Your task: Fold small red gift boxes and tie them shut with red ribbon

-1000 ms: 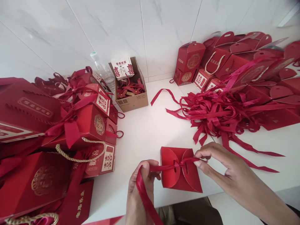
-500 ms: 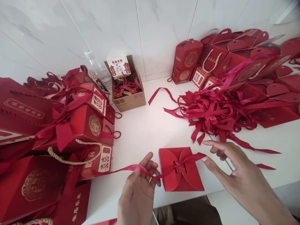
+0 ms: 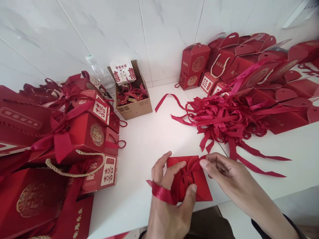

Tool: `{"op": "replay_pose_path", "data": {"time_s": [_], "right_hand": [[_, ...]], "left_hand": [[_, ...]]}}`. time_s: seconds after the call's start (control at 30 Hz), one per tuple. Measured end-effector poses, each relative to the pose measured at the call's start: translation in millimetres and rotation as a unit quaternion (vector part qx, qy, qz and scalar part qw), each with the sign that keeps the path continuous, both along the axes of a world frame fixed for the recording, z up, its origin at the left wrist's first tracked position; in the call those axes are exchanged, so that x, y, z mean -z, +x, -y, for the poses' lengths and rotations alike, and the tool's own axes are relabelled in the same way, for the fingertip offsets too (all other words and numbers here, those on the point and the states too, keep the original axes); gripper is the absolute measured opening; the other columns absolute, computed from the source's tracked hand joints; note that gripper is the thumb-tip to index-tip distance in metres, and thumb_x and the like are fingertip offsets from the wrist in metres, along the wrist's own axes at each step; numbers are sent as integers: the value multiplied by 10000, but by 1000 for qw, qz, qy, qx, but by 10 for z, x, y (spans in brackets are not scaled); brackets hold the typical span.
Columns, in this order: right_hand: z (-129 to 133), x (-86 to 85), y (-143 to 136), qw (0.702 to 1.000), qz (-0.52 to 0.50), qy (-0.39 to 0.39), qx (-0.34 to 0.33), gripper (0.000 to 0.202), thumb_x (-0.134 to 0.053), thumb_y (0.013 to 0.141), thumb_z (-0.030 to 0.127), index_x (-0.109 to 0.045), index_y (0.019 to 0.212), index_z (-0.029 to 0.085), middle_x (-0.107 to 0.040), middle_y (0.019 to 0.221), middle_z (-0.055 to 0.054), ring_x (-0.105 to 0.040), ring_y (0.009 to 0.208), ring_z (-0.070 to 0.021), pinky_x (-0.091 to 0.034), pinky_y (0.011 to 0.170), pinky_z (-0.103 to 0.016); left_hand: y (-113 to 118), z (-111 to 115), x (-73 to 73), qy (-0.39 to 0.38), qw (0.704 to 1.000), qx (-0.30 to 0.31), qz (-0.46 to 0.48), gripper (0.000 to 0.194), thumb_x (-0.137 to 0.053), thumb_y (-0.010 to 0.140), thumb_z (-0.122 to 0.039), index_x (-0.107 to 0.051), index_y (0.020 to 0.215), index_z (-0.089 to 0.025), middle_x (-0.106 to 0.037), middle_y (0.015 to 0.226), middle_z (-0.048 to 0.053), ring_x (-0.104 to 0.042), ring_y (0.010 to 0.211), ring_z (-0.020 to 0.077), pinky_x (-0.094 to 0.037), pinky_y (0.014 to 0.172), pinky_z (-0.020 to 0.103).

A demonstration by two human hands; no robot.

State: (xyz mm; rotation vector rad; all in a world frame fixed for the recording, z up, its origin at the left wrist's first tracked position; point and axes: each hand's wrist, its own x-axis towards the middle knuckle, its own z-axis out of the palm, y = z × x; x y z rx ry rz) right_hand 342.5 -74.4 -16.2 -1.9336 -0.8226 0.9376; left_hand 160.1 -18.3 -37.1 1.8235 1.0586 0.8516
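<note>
A flat red box (image 3: 203, 189) with curved interlocking flaps lies on the white table (image 3: 139, 142) in front of me. A dark red ribbon (image 3: 163, 193) passes through its slotted flaps and crosses at the middle. My left hand (image 3: 169, 199) rests over the box's left side, its fingers apart and its thumb touching the lid. One length of the ribbon runs across the back of this hand, and its free end sticks out to the left. At the box's upper right corner, my right hand (image 3: 219, 169) pinches the other length between thumb and fingers.
A tangled heap of loose ribbons (image 3: 224, 116) lies at the right, before stacked red boxes (image 3: 195, 63). More red gift boxes (image 3: 84, 132) crowd the left. A cardboard box (image 3: 137, 106) with printed cards and ribbon pieces stands at the back, beside clear plastic (image 3: 102, 74).
My left hand has moved right, from beside the box onto it, and the ribbon now loops over its back. The right hand has come in closer to the box, still on the ribbon.
</note>
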Motion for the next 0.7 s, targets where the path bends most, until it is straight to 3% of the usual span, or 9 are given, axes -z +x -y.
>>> {"op": "replay_pose_path", "data": {"time_s": [0.1, 0.33, 0.5, 0.7], "right_hand": [[-32, 31, -15, 998, -35, 52, 26, 375, -785, 845, 633, -717, 944, 278, -689, 794, 1, -621, 721, -190, -531, 660, -280], [6, 96, -18, 974, -168, 151, -3, 255, -702, 975, 535, -641, 943, 290, -672, 714, 38, -529, 528, -129, -487, 559, -271], [-28, 48, -4, 987, -124, 105, -21, 344, -735, 909, 615, -648, 899, 282, -618, 724, 38, -506, 574, -137, -488, 572, -273], [-62, -37, -97, 991, -115, 75, 6, 242, -809, 873, 466, -650, 923, 290, -645, 820, 31, -614, 715, -154, -525, 616, -225]], "left_hand": [[6, -13, 14, -9, 1000, -5, 2, 377, -681, 946, -229, -657, 1281, -399, -482, 1577, 43, -542, 1422, 305, -507, 1123, 538], [8, -12, -5, -26, 999, -11, 20, 375, -682, 930, -206, -670, 1244, -410, -479, 1570, 26, -571, 1385, 281, -521, 1076, 490], [35, -13, -42, -65, 997, -28, 44, 227, -735, 903, -241, -767, 1099, -353, -509, 1539, 61, -563, 1374, 334, -491, 1073, 512], [52, -14, -82, -83, 994, -39, 53, 97, -743, 902, -280, -774, 990, -308, -537, 1507, 82, -567, 1358, 345, -500, 1030, 486]]}}
